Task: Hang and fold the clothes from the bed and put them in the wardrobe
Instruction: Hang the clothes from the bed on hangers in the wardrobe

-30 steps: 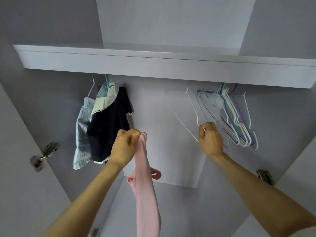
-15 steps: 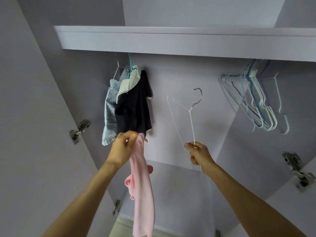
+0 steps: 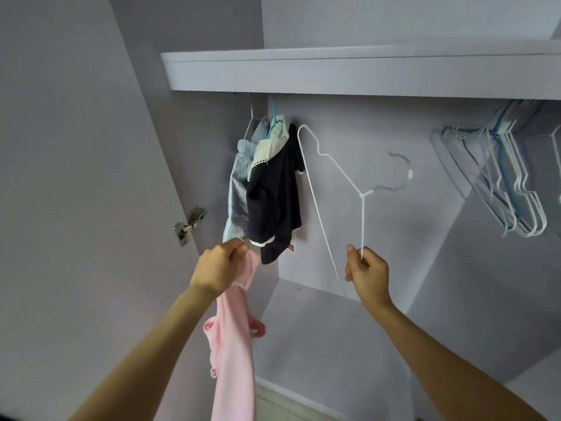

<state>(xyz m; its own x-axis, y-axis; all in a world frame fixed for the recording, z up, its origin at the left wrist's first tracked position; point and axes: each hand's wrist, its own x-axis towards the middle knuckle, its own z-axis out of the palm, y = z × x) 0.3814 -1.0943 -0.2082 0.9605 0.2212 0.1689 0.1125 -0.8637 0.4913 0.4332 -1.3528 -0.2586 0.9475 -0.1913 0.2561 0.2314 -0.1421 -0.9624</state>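
Note:
My left hand (image 3: 218,267) grips the top of a pink garment (image 3: 235,354), which hangs down in front of the open wardrobe. My right hand (image 3: 367,273) pinches a thin white wire hanger (image 3: 362,214) by one arm; the hanger stands tilted in the air, its hook (image 3: 400,174) pointing right. Up on the left, under the shelf, a dark navy garment with a white collar (image 3: 273,205) and a blue striped garment (image 3: 238,183) hang on hangers, just above my left hand.
A white shelf (image 3: 349,74) spans the wardrobe above the rail. A bunch of bare hangers (image 3: 513,183) hangs at the right. A metal door hinge (image 3: 189,223) sits on the left wall. The wardrobe floor lies below the hands.
My right hand has taken the white hanger off the rail and brought it down and left, tilting it. The view has shifted right. My left hand keeps hold of the pink garment.

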